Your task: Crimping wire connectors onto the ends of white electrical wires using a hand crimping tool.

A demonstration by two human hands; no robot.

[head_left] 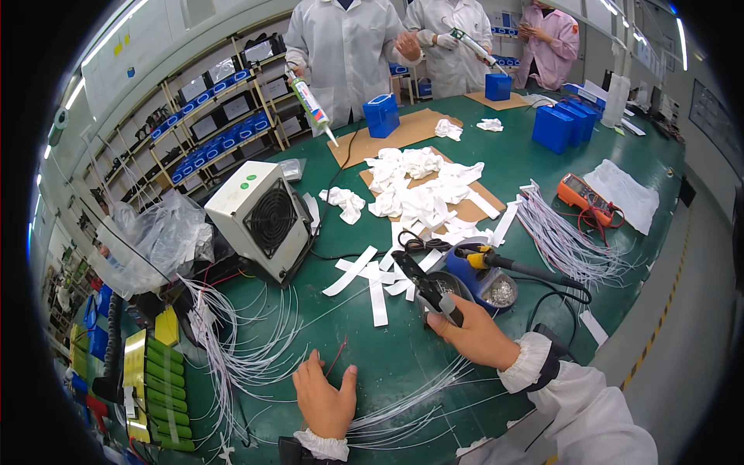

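My right hand (477, 335) is closed round a long black hand tool (422, 283) with a grey part; its exact kind I cannot make out. The tool slants up and left over a dark round dish (448, 287). Beside it stands a blue soldering iron stand (459, 260), with a yellow and black soldering iron (496, 260) in it. My left hand (325, 399) is low over the green table, palm down, thumb apart from the fingers, holding nothing visible. A thin red wire (337, 355) lies by its fingertips. Loose white wires (418, 395) run between my hands.
A boxy fan (260, 221) and white wire bundle (248, 364) are left, near green battery cells (167, 387). Ahead lie white strips (377, 298) and crumpled wipes (418, 182); right, an orange multimeter (581, 198) and more wires (558, 240). Across the table, people hold sealant tubes (310, 101) near blue boxes (381, 116).
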